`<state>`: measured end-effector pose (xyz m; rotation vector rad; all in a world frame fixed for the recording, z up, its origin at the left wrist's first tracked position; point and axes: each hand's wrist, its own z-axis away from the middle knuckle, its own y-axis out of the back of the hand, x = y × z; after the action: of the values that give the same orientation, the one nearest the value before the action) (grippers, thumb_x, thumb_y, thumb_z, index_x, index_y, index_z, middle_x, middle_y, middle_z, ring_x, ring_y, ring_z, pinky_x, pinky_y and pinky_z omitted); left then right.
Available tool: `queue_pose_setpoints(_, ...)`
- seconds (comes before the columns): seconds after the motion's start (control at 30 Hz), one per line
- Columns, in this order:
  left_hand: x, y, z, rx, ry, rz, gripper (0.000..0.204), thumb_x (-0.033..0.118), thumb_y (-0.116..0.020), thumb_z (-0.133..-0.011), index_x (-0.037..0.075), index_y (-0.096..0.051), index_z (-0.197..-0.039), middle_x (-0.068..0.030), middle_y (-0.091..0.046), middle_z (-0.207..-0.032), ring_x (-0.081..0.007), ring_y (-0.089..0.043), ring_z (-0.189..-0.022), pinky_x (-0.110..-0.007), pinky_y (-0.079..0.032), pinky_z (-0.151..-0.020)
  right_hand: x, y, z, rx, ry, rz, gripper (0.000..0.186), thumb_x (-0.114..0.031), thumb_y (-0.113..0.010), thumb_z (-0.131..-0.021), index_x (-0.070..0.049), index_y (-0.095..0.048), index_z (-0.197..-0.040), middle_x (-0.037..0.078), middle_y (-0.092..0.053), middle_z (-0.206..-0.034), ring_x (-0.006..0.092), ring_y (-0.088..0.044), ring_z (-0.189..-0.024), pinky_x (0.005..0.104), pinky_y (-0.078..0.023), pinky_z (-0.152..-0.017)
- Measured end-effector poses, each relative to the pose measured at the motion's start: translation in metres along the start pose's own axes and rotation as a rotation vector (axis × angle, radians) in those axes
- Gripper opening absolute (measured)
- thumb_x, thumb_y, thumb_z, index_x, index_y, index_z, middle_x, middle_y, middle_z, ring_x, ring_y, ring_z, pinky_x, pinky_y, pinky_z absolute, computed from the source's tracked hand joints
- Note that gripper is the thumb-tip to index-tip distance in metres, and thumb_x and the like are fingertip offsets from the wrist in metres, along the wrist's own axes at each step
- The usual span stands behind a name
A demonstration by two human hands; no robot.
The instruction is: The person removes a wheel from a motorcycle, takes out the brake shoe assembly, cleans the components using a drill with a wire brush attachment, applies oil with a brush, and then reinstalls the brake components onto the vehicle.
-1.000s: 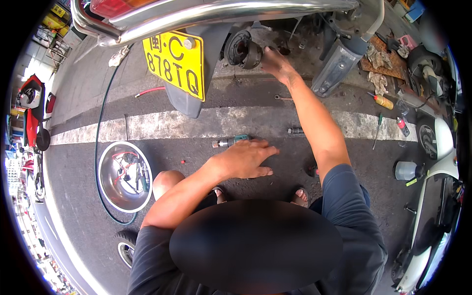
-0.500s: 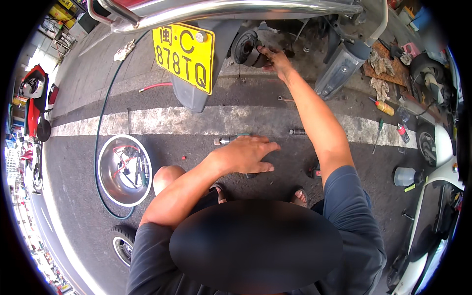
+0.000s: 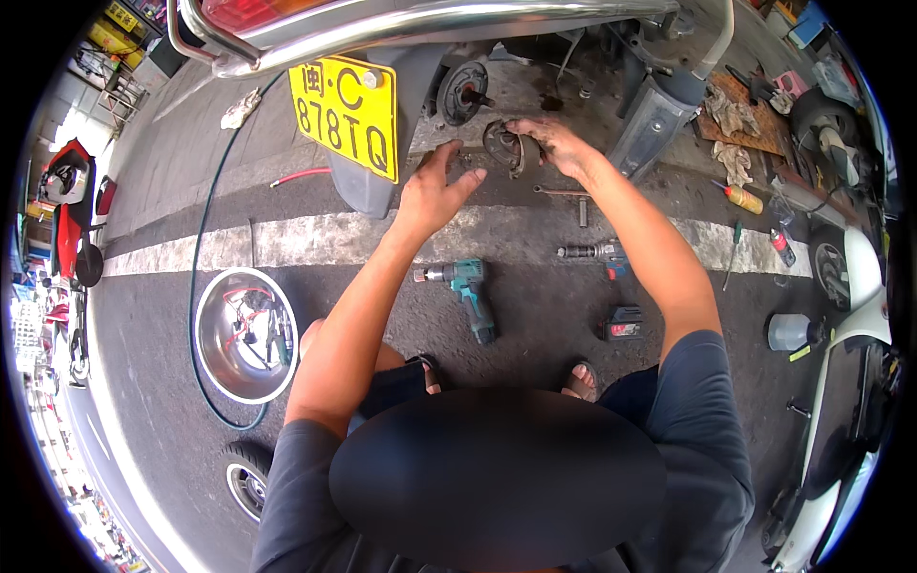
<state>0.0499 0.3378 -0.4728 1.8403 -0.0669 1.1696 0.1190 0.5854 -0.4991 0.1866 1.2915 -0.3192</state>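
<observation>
My right hand (image 3: 564,145) has its fingers round the edge of a pair of worn, curved brake shoes (image 3: 499,143), held in the air just below the wheel hub. Some of the shoes' far side is covered by my fingers. Behind them, the round dark brake plate (image 3: 460,94) with its axle stub stays on the scooter. To the left, my left hand (image 3: 437,191) is open and empty, thumb and fingers spread toward the brake shoes but apart from them.
A teal cordless drill (image 3: 468,289), a grey power wrench (image 3: 587,252), a battery (image 3: 624,325) and a spanner (image 3: 554,191) lie on the ground. At left stands a steel bowl (image 3: 199,334) beside a hose (image 3: 196,229). A chrome bar (image 3: 439,33) crosses above; an exhaust (image 3: 654,129) stands right.
My right hand has drawn the brake shoes off the hub toward me. My left hand has risen from over the drill to beside the shoes, uncovering the drill.
</observation>
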Motion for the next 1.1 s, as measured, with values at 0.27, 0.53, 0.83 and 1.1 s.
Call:
queue_pose_setpoints(0.27,0.047,-0.020,-0.007,-0.352,0.210,0.721,0.055,0.040,-0.064,-0.092,0.002,-0.052,-0.131,-0.0101,-0.063,-0.116,-0.0181,-0.059,-0.107,-0.034,-0.047,-0.094,-0.007,0.031,0.068,-0.498,-0.028,-0.353,0.049,-0.040,-0.062,-0.093,-0.009,-0.056,-0.130,0.004,-0.065,-0.119,0.0165,-0.063,-0.106,0.0316,-0.055,-0.085)
queue_pose_setpoints(0.53,0.062,-0.028,0.027,-0.316,0.382,1.148,0.019,0.022,-0.055,-0.096,0.006,-0.053,-0.105,-0.0053,-0.063,-0.082,-0.0173,-0.064,-0.074,-0.034,-0.055,-0.071,-0.004,-0.007,0.129,-0.325,-0.059,-0.466,0.027,-0.027,-0.070,-0.090,-0.008,-0.061,-0.107,0.002,-0.062,-0.085,0.0113,-0.062,-0.078,0.0286,-0.054,-0.067)
queue_pose_setpoints(0.83,0.074,-0.029,0.033,-0.407,0.270,1.455,0.028,0.028,-0.053,-0.091,0.007,-0.049,-0.110,-0.0108,-0.054,-0.078,-0.0222,-0.050,-0.059,-0.044,-0.047,-0.069,-0.012,-0.010,0.140,-0.562,-0.023,-0.756,0.020,-0.020,-0.061,-0.096,-0.006,-0.056,-0.109,0.002,-0.053,-0.077,0.0123,-0.053,-0.066,0.0282,-0.048,-0.062)
queue_pose_setpoints(1.1,0.082,-0.046,0.032,-0.456,0.273,1.640,0.023,0.030,-0.055,-0.088,0.011,-0.054,-0.103,-0.0087,-0.053,-0.071,-0.0194,-0.048,-0.055,-0.039,-0.046,-0.064,-0.001,-0.002,0.137,-0.643,0.029,-0.758,0.032,-0.028,-0.058,-0.098,-0.002,-0.055,-0.117,0.001,-0.055,-0.077,0.0107,-0.054,-0.064,0.0295,-0.048,-0.063)
